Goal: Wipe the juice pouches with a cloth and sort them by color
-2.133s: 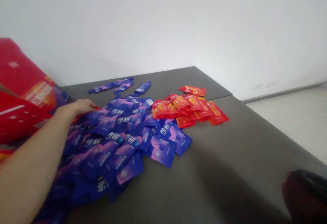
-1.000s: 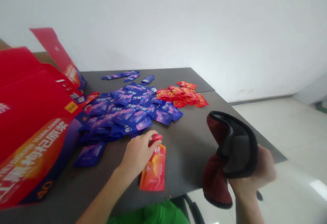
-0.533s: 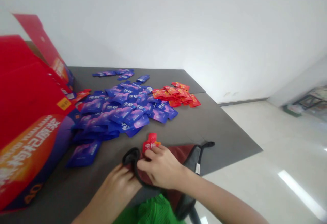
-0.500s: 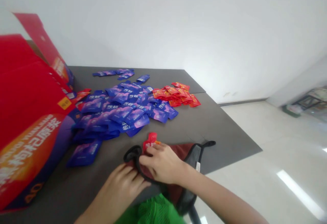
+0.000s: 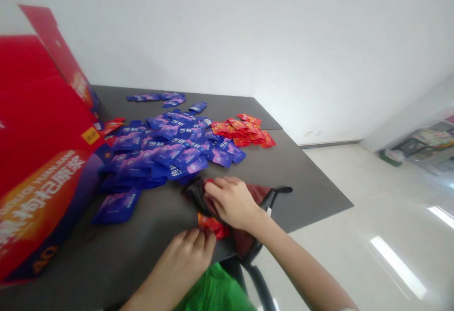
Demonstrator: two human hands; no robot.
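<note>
At the table's near edge lies a brown cloth piece with black trim and a black strap end, possibly a small bag. My right hand is closed on its dark edge, which is bunched up under the fingers. My left hand pinches the near end of a red-and-orange sachet, lying just beside the brown cloth. A sliver of red shows above my right knuckles; what it belongs to is mostly hidden.
A heap of blue-purple sachets spreads over the grey table. Beside it sits a smaller pile of red sachets. A large red box with raised flaps stands at the left. White wall borders the back.
My right hand has lifted and folded the cloth's black edge away from me. A red sachet now shows beneath it, and my left hand has moved from the edge to that sachet.
</note>
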